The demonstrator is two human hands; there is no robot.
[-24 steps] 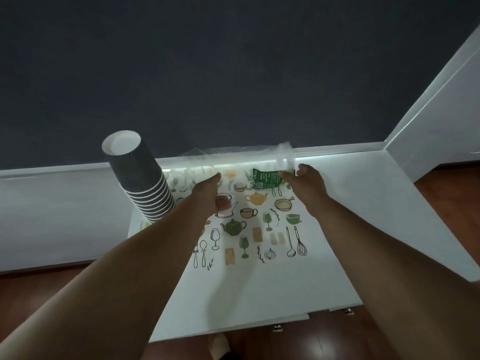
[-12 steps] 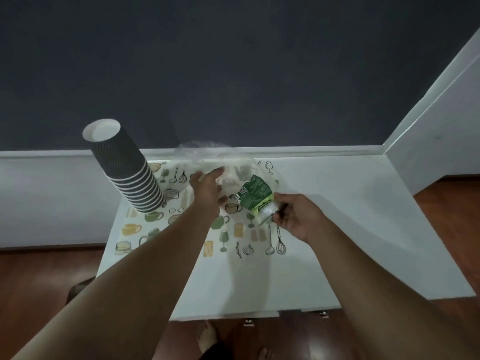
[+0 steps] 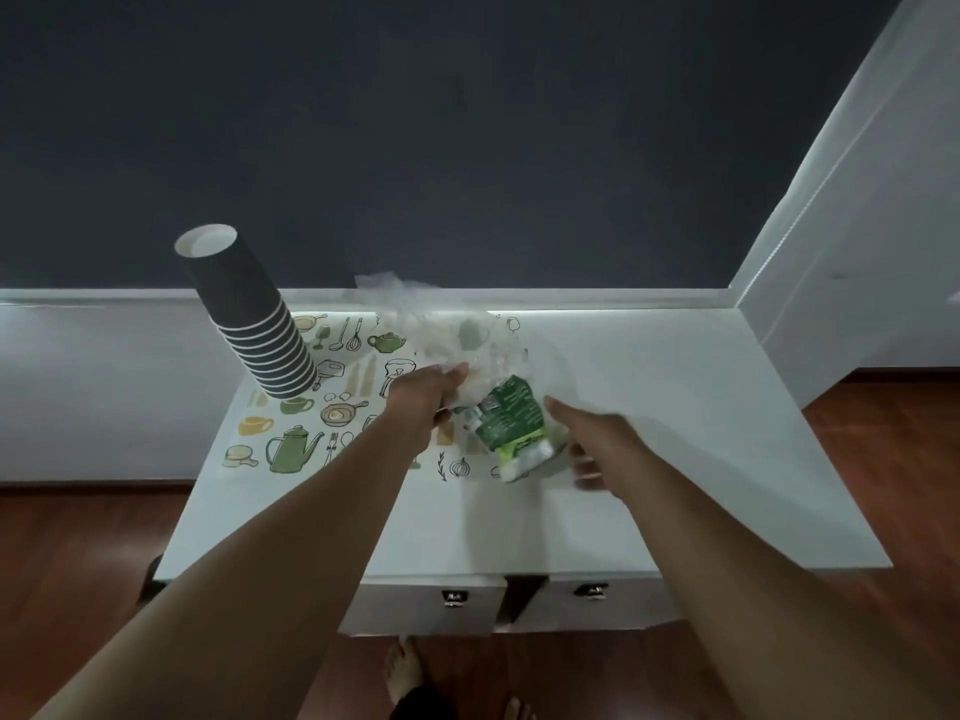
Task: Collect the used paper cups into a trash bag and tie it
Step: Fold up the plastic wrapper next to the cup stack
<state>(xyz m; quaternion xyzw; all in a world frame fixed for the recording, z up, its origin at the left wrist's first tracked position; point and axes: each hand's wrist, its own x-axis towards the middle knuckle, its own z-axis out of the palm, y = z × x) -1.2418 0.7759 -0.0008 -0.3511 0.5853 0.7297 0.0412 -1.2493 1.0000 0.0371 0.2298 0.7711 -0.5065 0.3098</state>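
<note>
A tall stack of dark ribbed paper cups (image 3: 249, 324) stands upside down, leaning left, at the table's back left. A clear plastic trash bag (image 3: 457, 345) with a green printed label (image 3: 511, 418) is held above the table's middle. My left hand (image 3: 423, 402) pinches the bag's upper part. My right hand (image 3: 592, 449) is at the bag's lower right end, fingers spread and blurred; whether it grips the plastic I cannot tell.
The white table (image 3: 649, 459) carries a placemat with kitchenware drawings (image 3: 306, 428) on its left half. Two drawers with metal handles (image 3: 454, 597) face me below the front edge. Dark wall behind, white door frame at right, bare feet on the wood floor below.
The bag has been drawn from stretched wide to bunched and lowered toward me. My right hand slid down to the label end; the view shifted so the cups sit further left.
</note>
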